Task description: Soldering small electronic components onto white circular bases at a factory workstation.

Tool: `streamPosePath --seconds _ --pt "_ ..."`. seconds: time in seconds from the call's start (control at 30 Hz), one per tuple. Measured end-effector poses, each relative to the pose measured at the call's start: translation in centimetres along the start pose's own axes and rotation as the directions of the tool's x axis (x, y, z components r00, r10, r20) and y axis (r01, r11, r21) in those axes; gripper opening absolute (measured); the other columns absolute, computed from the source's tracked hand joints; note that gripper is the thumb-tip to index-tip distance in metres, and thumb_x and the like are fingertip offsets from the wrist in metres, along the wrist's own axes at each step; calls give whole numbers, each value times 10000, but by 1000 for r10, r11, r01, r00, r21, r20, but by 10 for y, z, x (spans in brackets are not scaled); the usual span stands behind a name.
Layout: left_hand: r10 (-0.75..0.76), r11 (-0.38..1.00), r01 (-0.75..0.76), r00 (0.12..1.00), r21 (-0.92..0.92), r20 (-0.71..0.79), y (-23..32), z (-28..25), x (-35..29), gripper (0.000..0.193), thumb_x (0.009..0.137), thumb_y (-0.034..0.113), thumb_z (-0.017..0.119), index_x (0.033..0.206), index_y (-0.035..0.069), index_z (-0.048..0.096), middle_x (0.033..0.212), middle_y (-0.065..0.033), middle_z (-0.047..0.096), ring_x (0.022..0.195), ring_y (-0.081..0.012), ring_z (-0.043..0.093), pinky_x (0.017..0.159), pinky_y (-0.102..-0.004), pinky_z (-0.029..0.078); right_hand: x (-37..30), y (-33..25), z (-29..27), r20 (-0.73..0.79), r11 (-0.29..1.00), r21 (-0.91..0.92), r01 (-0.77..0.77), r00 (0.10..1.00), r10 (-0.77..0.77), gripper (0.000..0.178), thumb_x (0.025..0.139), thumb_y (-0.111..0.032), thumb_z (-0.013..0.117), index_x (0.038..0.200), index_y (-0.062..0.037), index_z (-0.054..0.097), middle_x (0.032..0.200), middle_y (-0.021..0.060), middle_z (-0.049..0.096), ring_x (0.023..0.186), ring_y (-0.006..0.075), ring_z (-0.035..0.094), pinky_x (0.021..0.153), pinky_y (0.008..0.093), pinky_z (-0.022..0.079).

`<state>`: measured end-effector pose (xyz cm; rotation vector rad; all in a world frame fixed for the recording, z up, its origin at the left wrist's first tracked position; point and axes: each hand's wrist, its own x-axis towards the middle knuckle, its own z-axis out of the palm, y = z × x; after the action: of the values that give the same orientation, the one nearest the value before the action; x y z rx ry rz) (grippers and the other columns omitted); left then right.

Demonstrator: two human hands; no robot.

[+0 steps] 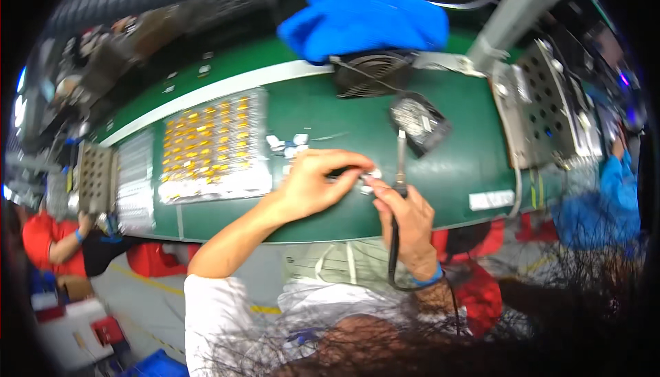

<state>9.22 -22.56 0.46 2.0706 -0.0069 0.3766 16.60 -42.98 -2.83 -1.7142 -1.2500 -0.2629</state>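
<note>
My left hand (320, 181) reaches across the green bench, its thumb and forefinger pinched on a small whitish part (372, 173) whose exact kind is too blurred to make out. Close against it, the fingers of my right hand (405, 215) meet the same small part. My right hand also grips a soldering iron (401, 164), its metal shaft pointing away from me and its black cable hanging down past my wrist. Just beyond the shaft stands a black holder (440, 136) with silvery wire-like filling. Several small white and blue pieces (292, 145) lie beyond my left hand.
A clear plastic tray (261, 178) with rows of small yellow parts lies to the left. At the back are a black fan (370, 74) and a blue cloth (371, 16). Perforated metal boxes (543, 109) stand at both ends. Other people sit nearby on either side.
</note>
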Motion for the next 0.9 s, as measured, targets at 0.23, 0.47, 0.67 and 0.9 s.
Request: streamPosePath --seconds 0.23,0.47,0.67,0.9 --pt "290 899 -230 950 373 -113 1 -28 0 265 838 -77 752 1083 23 756 1132 -125 759 1069 -292 738 868 -380 597 -2 4 5 15 989 -147 -1 1000 3 452 791 65 770 1219 -36 665 1125 110 763 813 280 656 702 394 537" --pt "-2 704 260 931 661 -365 -31 -179 -53 195 903 -25 712 1092 7 744 1020 -149 765 921 -280 752 827 -355 590 -2 7 4 -63 989 128 -73 995 81 290 926 36 694 1206 -1 625 1223 154 746 883 275 670 755 355 542" --pt "-40 631 251 956 735 -291 -54 -204 -73 225 884 -5 738 1104 34 756 1027 -160 756 952 -332 720 821 -374 578 -4 9 3 -54 992 112 -50 997 56 313 955 23 669 1257 -24 603 1214 153 748 936 272 688 754 342 539" --pt "16 802 263 888 537 -460 -45 -191 -62 200 913 -89 671 1088 -18 737 1025 -126 764 958 -200 746 908 -314 596 -10 10 -1 -86 991 128 -45 995 56 333 971 31 656 1287 -27 570 1203 174 747 1008 300 717 772 349 557"
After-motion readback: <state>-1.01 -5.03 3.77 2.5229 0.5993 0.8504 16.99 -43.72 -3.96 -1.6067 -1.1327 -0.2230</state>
